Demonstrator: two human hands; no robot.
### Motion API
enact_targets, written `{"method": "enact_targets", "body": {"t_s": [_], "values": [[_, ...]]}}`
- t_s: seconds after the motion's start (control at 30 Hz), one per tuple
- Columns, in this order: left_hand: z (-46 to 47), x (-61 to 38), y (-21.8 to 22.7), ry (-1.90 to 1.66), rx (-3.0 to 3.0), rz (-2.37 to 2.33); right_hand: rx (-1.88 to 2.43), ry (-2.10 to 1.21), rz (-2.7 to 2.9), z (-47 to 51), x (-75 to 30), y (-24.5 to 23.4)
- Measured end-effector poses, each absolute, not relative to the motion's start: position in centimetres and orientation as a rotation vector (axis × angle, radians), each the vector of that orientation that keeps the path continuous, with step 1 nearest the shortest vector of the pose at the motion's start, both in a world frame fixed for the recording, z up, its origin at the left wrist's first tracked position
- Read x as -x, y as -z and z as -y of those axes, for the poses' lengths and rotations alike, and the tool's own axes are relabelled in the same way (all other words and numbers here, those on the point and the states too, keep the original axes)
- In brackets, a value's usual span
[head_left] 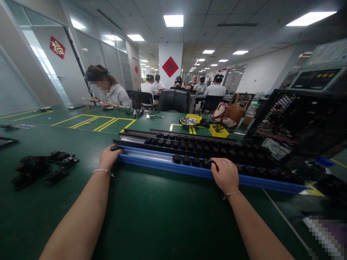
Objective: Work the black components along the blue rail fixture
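A long blue rail lies across the bench in front of me, with a silvery channel inside. Black socket-like modules sit in a row from its middle toward the right. At the rail's left end my left hand pinches a single black module. My right hand is curled over the rail right of the middle, its thumb and fingers closed about a module in the row; the fingertips are partly hidden. Behind the blue rail lie dark rails bearing more black modules.
Loose black modules are heaped on the green bench at left. A metal bowl and a yellow tray stand behind the rails. An open black equipment case rises at right. Across the bench sits a person.
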State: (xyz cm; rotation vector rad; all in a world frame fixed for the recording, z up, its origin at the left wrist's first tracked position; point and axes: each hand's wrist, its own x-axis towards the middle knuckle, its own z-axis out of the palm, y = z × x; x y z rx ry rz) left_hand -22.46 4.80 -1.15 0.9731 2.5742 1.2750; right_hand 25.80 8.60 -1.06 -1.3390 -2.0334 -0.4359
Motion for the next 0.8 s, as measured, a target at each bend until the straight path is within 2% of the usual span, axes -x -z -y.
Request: {"method": "enact_targets", "body": {"t_s": [0.8], "values": [[-4.98,21.85,0.97,-1.372,-0.866,-2.634,1.364,0.427,2.032,-8.53,-25.79,1.04]]}}
